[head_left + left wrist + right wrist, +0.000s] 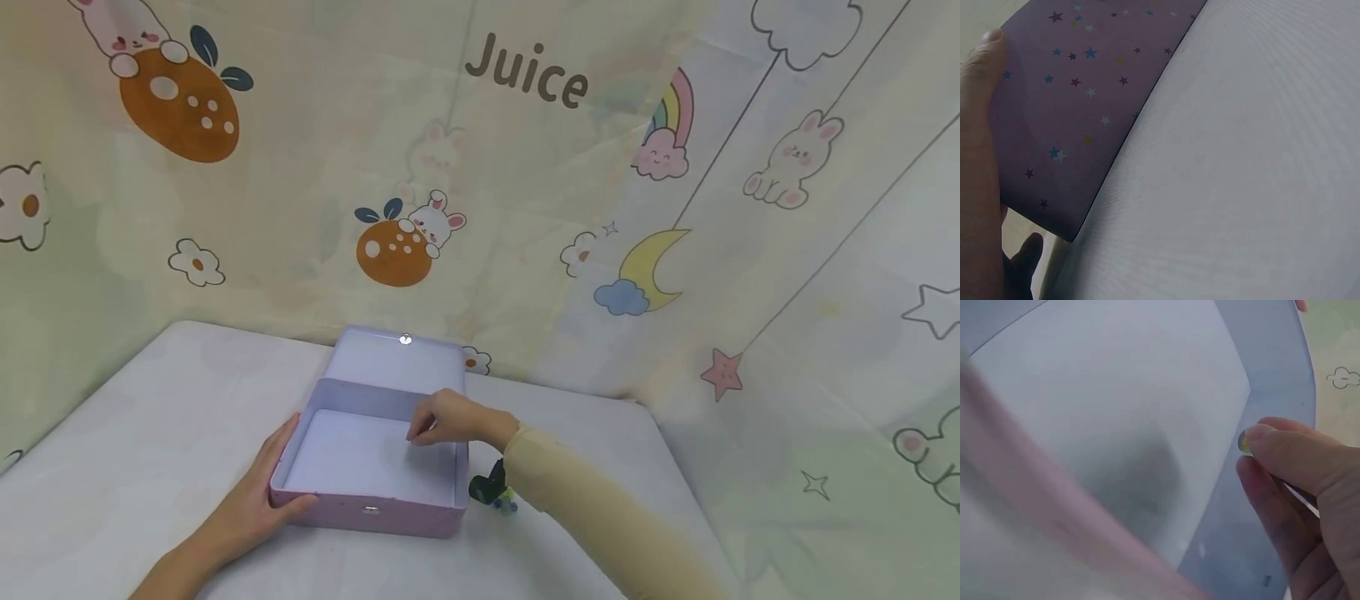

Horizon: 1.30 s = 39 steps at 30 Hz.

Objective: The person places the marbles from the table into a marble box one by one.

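Observation:
An opened tin box (405,518), pink with small stars outside and pale lilac inside, lies on the white table with its lid (390,360) folded back. My left hand (251,500) grips its front left corner, thumb along the front wall and fingers on the left side. In the left wrist view the thumb rests against the star-printed wall (1085,106). Over the right part of the box's inside, my right hand (450,417) pinches a small glassy marble (1245,444) with yellow-green in it, between thumb and forefinger. The inside floor (1141,381) shows below it.
Right of the box, partly behind the right sleeve (592,508), lies a dark green thing (486,487) with several small blue and green marbles (507,503). A printed cloth wall (510,208) rises behind the table (187,392).

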{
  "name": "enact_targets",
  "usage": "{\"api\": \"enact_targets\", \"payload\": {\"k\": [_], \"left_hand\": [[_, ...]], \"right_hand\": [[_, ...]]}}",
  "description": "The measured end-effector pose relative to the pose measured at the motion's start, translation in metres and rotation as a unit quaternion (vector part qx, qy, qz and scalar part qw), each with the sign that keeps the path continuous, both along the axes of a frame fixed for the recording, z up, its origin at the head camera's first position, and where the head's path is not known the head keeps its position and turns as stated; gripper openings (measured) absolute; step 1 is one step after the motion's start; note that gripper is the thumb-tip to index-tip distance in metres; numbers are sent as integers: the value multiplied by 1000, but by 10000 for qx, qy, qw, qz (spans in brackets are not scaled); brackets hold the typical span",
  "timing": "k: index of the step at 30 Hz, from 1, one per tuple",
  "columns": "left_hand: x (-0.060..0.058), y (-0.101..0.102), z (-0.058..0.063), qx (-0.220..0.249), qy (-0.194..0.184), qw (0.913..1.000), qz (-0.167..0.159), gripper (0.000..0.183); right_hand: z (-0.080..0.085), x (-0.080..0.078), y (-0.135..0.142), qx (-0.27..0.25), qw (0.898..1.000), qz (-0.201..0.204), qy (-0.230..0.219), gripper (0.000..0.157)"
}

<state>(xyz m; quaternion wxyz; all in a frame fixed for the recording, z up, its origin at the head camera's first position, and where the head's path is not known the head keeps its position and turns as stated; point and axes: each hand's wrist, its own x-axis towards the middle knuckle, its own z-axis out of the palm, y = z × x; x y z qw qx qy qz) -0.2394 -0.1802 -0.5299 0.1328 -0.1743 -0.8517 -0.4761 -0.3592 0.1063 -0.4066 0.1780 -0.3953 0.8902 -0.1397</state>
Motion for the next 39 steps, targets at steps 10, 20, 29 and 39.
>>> {"api": "enact_targets", "payload": {"k": [10, 20, 29, 39], "left_hand": [[0, -1, 2, 36, 21, 10000, 51, 109], [0, -4, 1, -22, 181, 9998, 63, 106], [0, 1, -2, 46, -24, 10000, -24, 108], [0, 1, -3, -89, 132, 9998, 108, 107]], "right_hand": [[-16, -9, -4, -555, 9954, 372, 693, 11], [-2, -12, -16, -348, 9986, 339, 210, 13], [-24, -12, -16, -72, 9984, 402, 401, 10], [-40, -13, -24, 934, 9913, 398, 832, 6]]}}
